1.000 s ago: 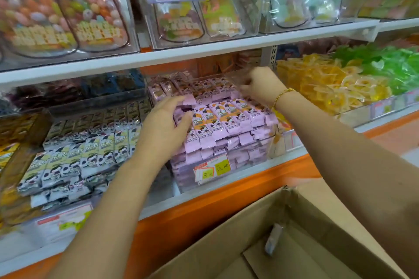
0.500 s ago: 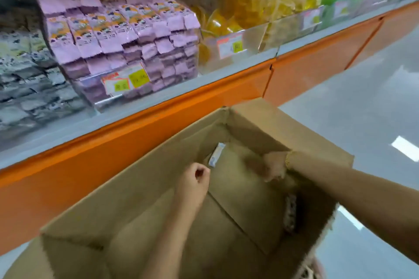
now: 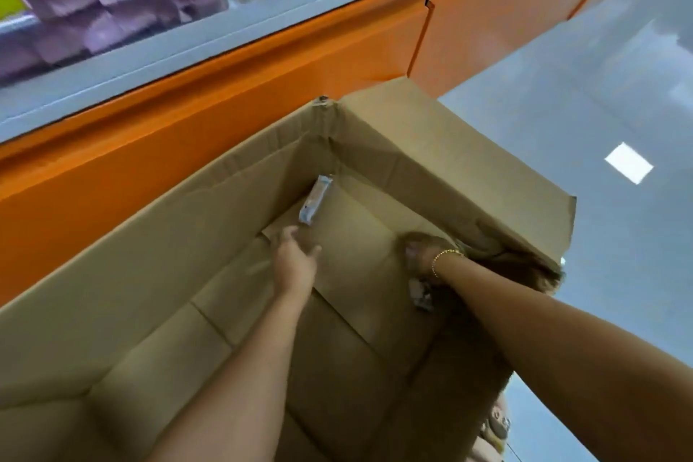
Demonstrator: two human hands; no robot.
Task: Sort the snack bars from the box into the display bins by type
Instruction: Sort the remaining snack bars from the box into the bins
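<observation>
Snack bar (image 3: 315,203) on box (image 3: 187,236) floor, far corner. Your left hand (image 3: 296,261) spread, just short of it. Right hand (image 3: 418,255) in shadow, grip unreadable, possibly near second bar (image 3: 422,297). Pickup step: pinch bar, lift out, sort by type.

We had bare cardboard floor (image 3: 360,236) between our left grip (image 3: 296,255) and right grip (image 3: 416,255). Just ahead of the left grip a snack bar (image 3: 315,204) leaned against the far wall (image 3: 225,221); the right wall (image 3: 393,191) stood close beside the right grip.
</observation>
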